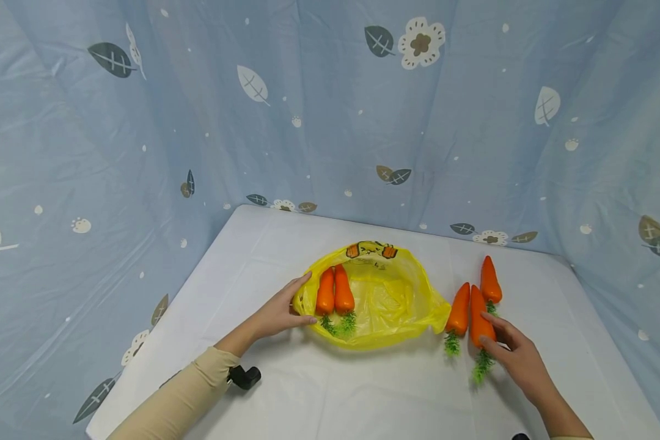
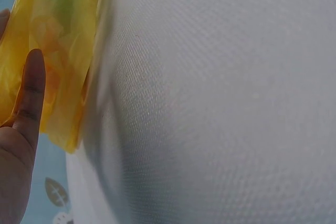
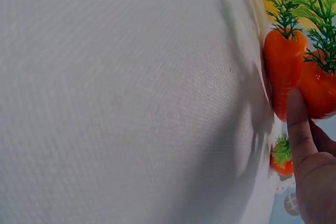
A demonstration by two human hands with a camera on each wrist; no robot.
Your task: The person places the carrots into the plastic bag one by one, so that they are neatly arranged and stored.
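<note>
A yellow plastic bag (image 1: 387, 302) lies open on the white table (image 1: 363, 397), with two orange carrots (image 1: 334, 292) side by side at its left end. My left hand (image 1: 304, 299) holds the bag's left rim between thumb and fingers; in the left wrist view the thumb (image 2: 29, 98) lies against the yellow bag (image 2: 63, 51). Three more carrots lie right of the bag. My right hand (image 1: 493, 333) grips the middle carrot (image 1: 480, 318), thumb (image 3: 296, 124) on one side and fingers on the other. Another carrot (image 1: 459, 308) lies just left of it, and the third carrot (image 1: 490, 280) lies farther back.
A blue cloth with a leaf print (image 1: 330, 122) hangs behind the table and along both sides. The table's left edge (image 1: 159, 342) runs close to my left forearm. A small black mount (image 1: 245, 377) sits at my left wrist.
</note>
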